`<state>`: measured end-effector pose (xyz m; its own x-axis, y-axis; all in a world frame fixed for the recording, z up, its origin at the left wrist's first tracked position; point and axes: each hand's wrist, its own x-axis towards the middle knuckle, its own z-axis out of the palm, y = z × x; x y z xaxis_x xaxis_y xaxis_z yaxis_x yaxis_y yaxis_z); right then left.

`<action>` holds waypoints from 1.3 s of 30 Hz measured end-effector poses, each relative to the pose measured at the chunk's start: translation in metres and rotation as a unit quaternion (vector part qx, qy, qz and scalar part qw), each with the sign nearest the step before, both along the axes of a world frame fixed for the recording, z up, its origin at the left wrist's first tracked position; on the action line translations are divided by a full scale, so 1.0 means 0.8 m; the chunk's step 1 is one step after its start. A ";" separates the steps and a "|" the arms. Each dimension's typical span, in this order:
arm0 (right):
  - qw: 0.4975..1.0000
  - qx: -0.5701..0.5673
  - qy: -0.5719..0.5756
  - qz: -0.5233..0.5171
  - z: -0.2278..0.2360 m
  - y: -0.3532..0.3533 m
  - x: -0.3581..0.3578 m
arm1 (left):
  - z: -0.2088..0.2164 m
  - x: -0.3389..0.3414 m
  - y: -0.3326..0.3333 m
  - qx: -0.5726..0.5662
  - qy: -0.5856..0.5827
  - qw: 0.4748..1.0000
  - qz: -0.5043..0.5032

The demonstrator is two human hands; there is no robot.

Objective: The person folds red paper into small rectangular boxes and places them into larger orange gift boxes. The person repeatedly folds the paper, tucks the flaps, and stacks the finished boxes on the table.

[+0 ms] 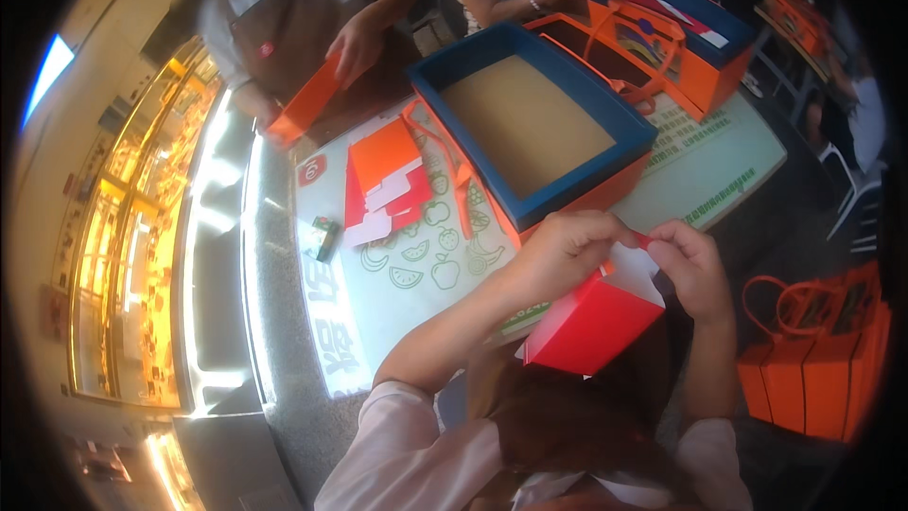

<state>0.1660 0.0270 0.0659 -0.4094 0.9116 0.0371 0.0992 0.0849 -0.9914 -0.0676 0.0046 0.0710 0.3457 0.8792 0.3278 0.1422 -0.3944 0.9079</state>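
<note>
The left hand (572, 238) and the right hand (689, 263), fingers bent and close together, pinch the top edge of a small red box (596, 324) that hangs tilted just below them, its white inside partly showing. If the two grips pull unevenly, the thin card could crease or tear at a fold, or the box could swing loose. Just beyond the left hand sits a large blue-rimmed box (588, 172), whose side an outward elbow or knuckle might knock.
</note>
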 end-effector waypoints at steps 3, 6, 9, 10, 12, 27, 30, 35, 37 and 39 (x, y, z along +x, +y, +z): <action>1.000 0.006 0.003 0.006 -0.005 0.003 0.001 | -0.009 0.000 0.005 0.017 0.004 0.999 -0.027; 1.000 0.024 0.008 -0.014 -0.015 0.005 0.002 | 0.002 -0.005 0.004 -0.067 -0.003 0.996 -0.054; 0.993 0.116 -0.026 -0.026 -0.017 0.003 -0.002 | 0.020 -0.005 0.001 -0.138 -0.001 0.990 -0.031; 0.990 0.133 -0.038 -0.025 -0.016 0.001 -0.002 | 0.023 -0.002 0.000 -0.153 -0.001 0.988 -0.016; 0.984 0.164 -0.064 -0.026 -0.010 -0.001 -0.006 | 0.024 0.000 0.002 -0.148 0.073 0.986 0.026; 0.965 0.220 -0.006 -0.140 -0.011 0.018 -0.013 | -0.007 0.004 0.009 -0.071 -0.059 0.994 0.060; 0.970 0.188 0.058 -0.145 0.001 0.018 0.001 | -0.007 0.009 0.001 -0.076 -0.069 0.995 0.004; 0.962 0.228 0.043 -0.141 0.009 0.008 -0.006 | -0.007 0.017 -0.001 -0.108 -0.029 0.993 0.035; 0.962 0.236 0.056 -0.128 0.011 0.006 -0.004 | -0.008 0.016 -0.001 -0.089 -0.049 0.994 0.036; 0.960 0.242 0.074 -0.116 0.012 0.004 0.000 | -0.008 0.014 -0.001 -0.070 -0.051 0.996 0.035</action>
